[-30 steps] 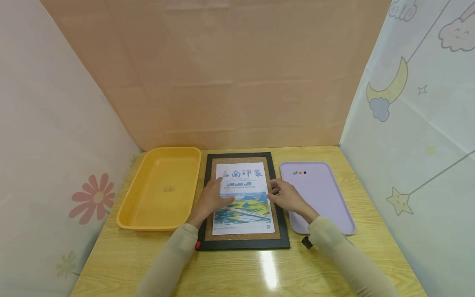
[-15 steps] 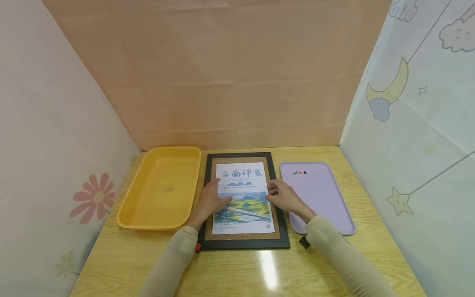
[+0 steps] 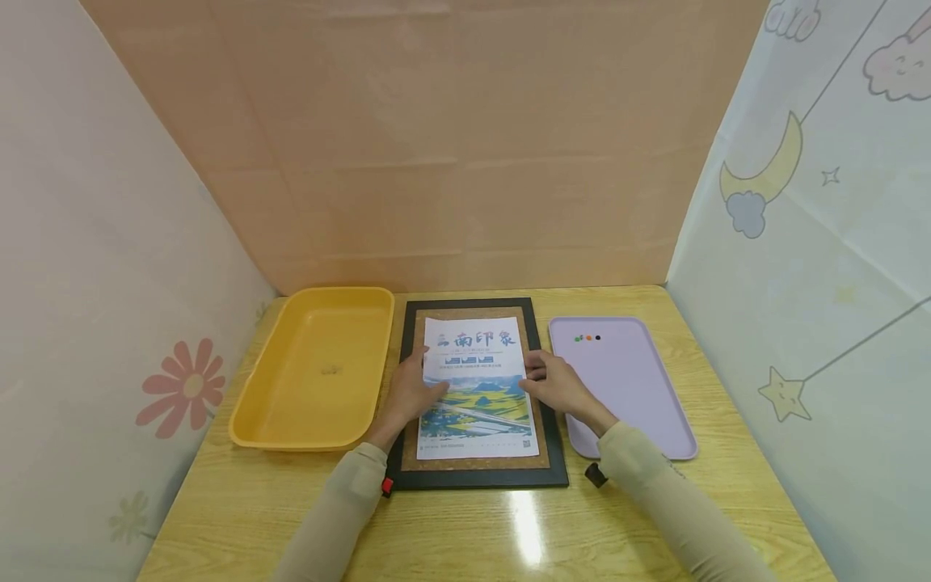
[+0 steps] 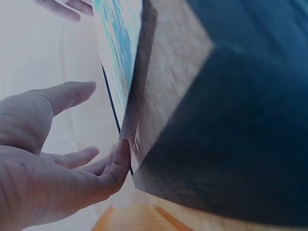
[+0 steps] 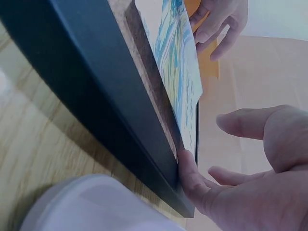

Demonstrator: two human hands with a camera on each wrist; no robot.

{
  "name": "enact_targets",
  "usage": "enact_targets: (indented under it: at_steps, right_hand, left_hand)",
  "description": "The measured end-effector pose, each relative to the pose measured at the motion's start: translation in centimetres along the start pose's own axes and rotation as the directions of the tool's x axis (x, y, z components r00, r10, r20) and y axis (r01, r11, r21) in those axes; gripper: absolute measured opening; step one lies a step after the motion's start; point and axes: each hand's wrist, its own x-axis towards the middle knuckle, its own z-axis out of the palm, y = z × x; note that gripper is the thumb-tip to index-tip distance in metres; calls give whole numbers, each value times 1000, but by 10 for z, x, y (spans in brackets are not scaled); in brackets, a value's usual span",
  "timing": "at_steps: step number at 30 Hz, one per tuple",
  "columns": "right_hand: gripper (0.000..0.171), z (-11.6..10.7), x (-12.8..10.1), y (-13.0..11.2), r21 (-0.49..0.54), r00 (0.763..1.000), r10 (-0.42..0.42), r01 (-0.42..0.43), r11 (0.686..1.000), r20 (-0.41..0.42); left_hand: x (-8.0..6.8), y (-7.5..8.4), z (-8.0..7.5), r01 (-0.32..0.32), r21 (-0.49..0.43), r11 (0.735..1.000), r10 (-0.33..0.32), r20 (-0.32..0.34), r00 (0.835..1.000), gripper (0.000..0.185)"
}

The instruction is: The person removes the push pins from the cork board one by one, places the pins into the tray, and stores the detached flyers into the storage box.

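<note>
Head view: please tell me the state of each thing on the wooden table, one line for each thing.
Printed paper poster: lies flat on the cork board, both hands at its side edges.
Black-framed cork board: flat on the table, between the trays.
Yellow plastic tray: upright, with only a small mark inside.
Lilac plastic tray: holds three small coloured dots.
Left hand: open.
Right hand: open.

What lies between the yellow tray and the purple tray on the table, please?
In the head view, a black-framed cork board lies between the yellow tray and the purple tray, bearing a printed poster touched by both hands.
</note>
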Motion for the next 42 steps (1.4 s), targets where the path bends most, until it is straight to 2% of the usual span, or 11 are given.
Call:
enact_targets:
  at_steps: [11,20,26,35,42]
  right_hand:
    - [69,2,2,2,100,999,22,-19,995,-31]
    - [69,6,8,4,178,998,47,-38,983,-47]
    - [70,10,11,3,191,997,61,-50,980,-54]
    - [63,16,13,2,178,994,68,-51,983,-89]
    - [60,18,13,2,189,993,66,-47,981,-95]
  left_hand:
    - [-2,1,-3,-52,-63,997,51,-15,999,78]
    - [0,-1,-3,-38,-93,995,35,-30,999,63]
    - [-1,-1,-4,-57,-134,989,51,-53,997,63]
    - [0,-4,-4,-48,-114,992,41,-61,997,63]
    - [-1,-4,-4,-28,-113,993,20,-70,997,51]
